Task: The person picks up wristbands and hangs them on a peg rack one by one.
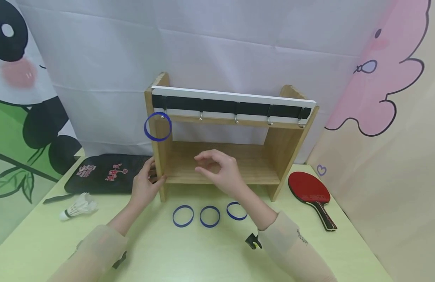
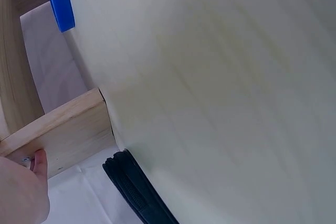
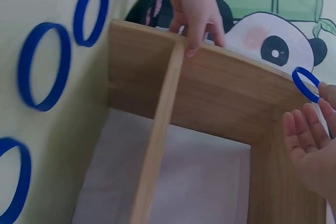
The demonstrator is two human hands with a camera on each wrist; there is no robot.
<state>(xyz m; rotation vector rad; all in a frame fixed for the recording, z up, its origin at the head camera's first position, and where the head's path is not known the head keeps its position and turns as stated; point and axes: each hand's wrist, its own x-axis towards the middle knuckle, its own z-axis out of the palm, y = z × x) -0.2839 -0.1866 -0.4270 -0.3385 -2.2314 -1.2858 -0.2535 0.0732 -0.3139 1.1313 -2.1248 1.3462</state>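
Bright, even light fills the head view, with soft shadows beside the sleeves (image 1: pixel 101 246) and a pale sheen on the table (image 1: pixel 189 258). The wall (image 1: pixel 383 188) leans at the edge. The left wrist view is dimmer and greyer; the right shows a blurry shadow beside the shelf (image 3: pixel 220 93).

On the pale green table (image 1: pixel 189 254), at far left, a black case (image 1: pixel 101 176) with pinkish lettering, lying flat, its zip visible from the left wrist; a dark strap (image 1: pixel 58 198) beside its near corner. Just in front, a white shuttlecock (image 1: pixel 80 206) on its side, cork to the left. At right, a bat (image 1: pixel 310 190), red face up, handle pointing nearer. Behind, a creased white cloth (image 1: pixel 221 51). On the walls, a panda drawing (image 1: pixel 30 84) at left; at right, a pink cartoon figure (image 1: pixel 390 78) above a small purple heart (image 1: pixel 321 170).
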